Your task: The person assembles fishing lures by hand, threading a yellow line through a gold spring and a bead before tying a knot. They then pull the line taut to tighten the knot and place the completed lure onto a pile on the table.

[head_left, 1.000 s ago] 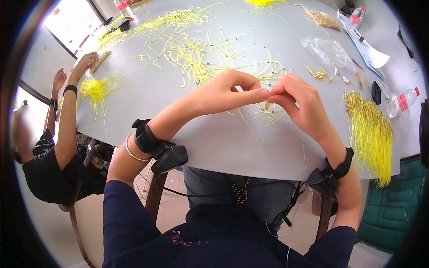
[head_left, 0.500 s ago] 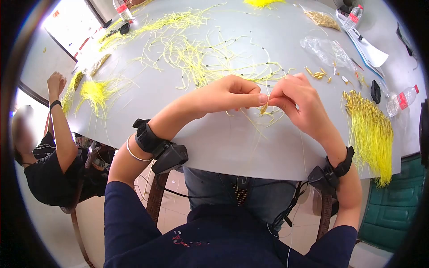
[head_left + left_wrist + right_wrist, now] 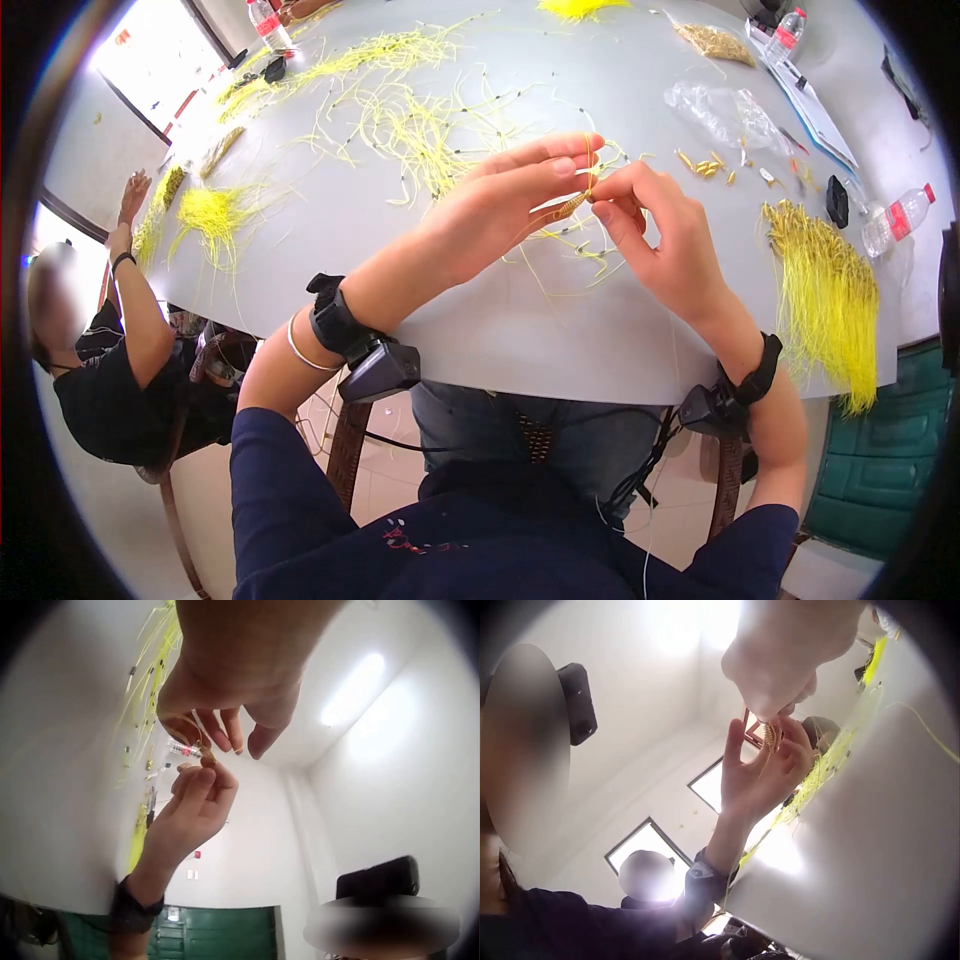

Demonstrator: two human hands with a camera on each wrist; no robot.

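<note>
Near the middle of the head view, the right hand pinches a small ribbed gold ornament at its end, where a thin yellow cord meets it. The left hand is spread beside it, with fairly straight fingers and the cord passing up over the upper fingers. The ornament's other end lies against the lower fingers of the left hand. In the right wrist view the ribbed ornament shows in front of the left palm. The left wrist view has it at the right fingertips.
Loose yellow cords with dark beads spread across the grey table. At right lie a bundle of gold-ended yellow strands, several gold pieces, a plastic bag and a water bottle. Another person sits at left.
The left hand has gone from pinching close to the right fingertips to spread fingers with the cord drawn up over them. The ornament has tilted leftward. The right hand keeps its pinch.
</note>
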